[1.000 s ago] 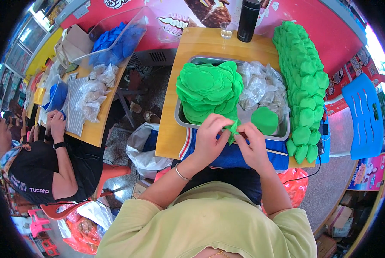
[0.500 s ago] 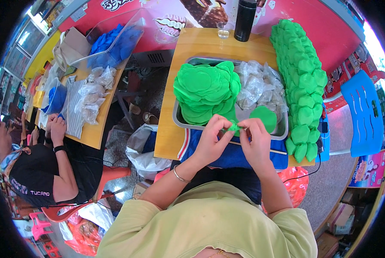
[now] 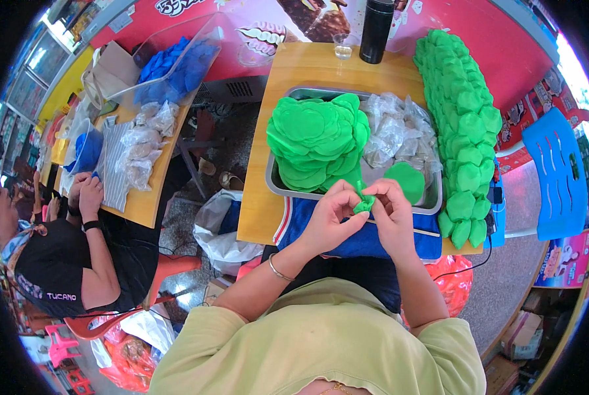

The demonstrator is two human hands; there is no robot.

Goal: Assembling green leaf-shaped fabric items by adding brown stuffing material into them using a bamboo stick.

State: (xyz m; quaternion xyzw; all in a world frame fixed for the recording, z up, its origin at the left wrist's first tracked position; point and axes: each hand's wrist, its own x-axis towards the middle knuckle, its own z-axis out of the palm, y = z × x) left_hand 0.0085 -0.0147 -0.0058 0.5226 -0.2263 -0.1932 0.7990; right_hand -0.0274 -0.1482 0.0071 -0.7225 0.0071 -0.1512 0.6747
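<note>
Over the front edge of a metal tray (image 3: 275, 179), my left hand (image 3: 337, 216) and my right hand (image 3: 390, 209) pinch a crumpled green piece (image 3: 367, 203) between them. It looks like the thin round green sheets beside it, and whatever it may enclose is hidden. A tall stack of green round sheets (image 3: 317, 138) fills the tray's left side. Small clear plastic packets (image 3: 400, 128) heap up at its right. One loose green disc (image 3: 405, 182) lies flat in the tray just beyond my right hand.
Along the table's right edge runs a long pile of green wrapped bundles (image 3: 462, 131). A black bottle (image 3: 376, 33) and a small glass (image 3: 342, 47) stand at the back. A blue chair (image 3: 554, 174) is at right. Leftward, a co-worker (image 3: 64, 257) sits at another table (image 3: 151, 204).
The green piece has turned between my fingers, and a twisted end now sticks up. My hands have shifted slightly, still close together.
</note>
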